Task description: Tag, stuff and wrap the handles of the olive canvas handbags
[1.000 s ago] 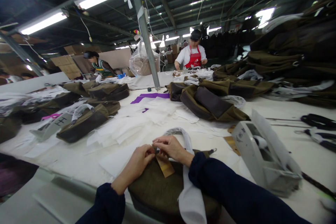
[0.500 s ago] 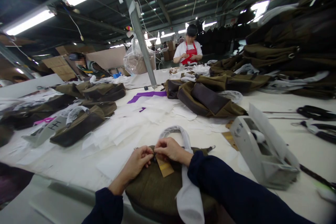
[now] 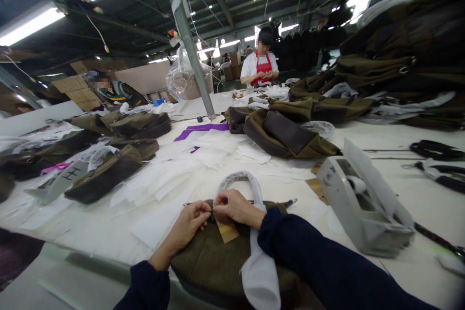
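Observation:
An olive-green fabric bag (image 3: 203,261) lies in front of me at the table's edge, its handle (image 3: 254,184) wrapped in white film that also hangs down the front. At the bag's top edge, the fingertips of my left hand (image 3: 192,223) are pinched together; what is between them is too small to make out. Meeting them, my right hand (image 3: 234,208) is closed in a pinch at the upper end of a tan paper tag (image 3: 227,230). The tag lies against the bag's front, below the fingers. The fingers hide the spot where they meet.
A grey tape dispenser (image 3: 363,208) stands at the right. Several olive and brown bags (image 3: 286,133) are heaped behind, others (image 3: 112,169) at the left. White sheets (image 3: 163,169) and purple strips (image 3: 199,131) lie mid-table. A metal post (image 3: 189,43) rises behind; a co-worker (image 3: 259,65) stands beyond.
The view has shifted slightly. Both hands keep their pinch at the bag's top edge, and the tag stays below them. The co-worker in the red apron has moved their hands.

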Demonstrator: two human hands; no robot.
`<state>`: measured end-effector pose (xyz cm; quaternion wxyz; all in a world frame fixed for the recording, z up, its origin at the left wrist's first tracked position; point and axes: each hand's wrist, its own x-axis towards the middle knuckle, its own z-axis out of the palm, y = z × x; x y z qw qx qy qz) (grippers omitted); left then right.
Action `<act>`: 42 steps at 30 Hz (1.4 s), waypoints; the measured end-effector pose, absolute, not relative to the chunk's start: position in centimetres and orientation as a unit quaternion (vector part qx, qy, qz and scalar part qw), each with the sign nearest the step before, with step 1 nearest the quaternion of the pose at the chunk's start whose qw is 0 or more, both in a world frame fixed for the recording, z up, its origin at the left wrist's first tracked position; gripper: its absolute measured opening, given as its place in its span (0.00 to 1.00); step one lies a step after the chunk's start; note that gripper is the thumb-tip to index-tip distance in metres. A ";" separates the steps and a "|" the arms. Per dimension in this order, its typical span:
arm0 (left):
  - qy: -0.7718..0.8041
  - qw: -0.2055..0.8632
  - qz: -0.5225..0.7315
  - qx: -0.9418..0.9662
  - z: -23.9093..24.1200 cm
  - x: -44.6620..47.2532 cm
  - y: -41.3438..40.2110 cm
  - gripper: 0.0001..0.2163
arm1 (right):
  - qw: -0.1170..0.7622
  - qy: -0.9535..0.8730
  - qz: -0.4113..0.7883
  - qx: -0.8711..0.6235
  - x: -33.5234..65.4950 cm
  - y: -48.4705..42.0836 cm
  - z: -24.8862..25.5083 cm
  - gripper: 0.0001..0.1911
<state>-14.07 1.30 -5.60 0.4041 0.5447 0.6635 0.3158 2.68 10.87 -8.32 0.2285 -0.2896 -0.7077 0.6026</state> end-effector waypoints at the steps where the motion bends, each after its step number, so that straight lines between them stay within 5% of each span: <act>1: 0.665 0.402 0.315 0.545 -5.6 -14.0 1.3 0.12 | 0.231 -0.714 0.592 -0.292 2.7 10.9 -8.3 0.01; 32: 0.664 0.381 0.292 0.573 -6.9 -14.0 1.7 0.10 | 0.205 -0.802 0.469 -0.308 2.2 9.8 -7.9 0.03; 38: 0.647 0.408 0.268 0.586 -4.6 -14.9 1.2 0.13 | 0.255 -0.792 0.474 -0.289 5.7 12.0 -4.8 0.14; 42: 0.671 0.336 0.231 0.619 -2.7 -14.7 1.2 0.12 | 0.290 -0.733 0.536 -0.303 10.9 12.7 -2.6 0.13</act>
